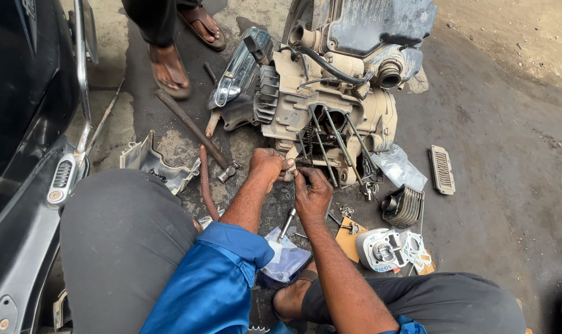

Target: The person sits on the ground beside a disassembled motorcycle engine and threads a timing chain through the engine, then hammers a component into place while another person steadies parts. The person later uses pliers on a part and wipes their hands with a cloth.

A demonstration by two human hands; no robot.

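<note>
A dirty engine block (321, 105) with several long bare studs (330, 145) lies on the oily ground. My left hand (267, 166) and my right hand (312, 193) meet at the block's lower front edge, fingers pinched together on a small part too tiny to make out. Both forearms reach out from blue sleeves (219, 278). A metal socket tool (286, 224) lies just below my hands. A finned cylinder (380, 248) sits to the right beside paper gaskets (415, 248).
Another person's sandalled feet (170, 67) stand at the top left. A hammer (194, 131) and a reddish hose (205, 182) lie left of the engine. A black finned part (404, 206), a plastic bag (400, 167), a small grille (442, 169) and a scooter body (27, 124) surround me.
</note>
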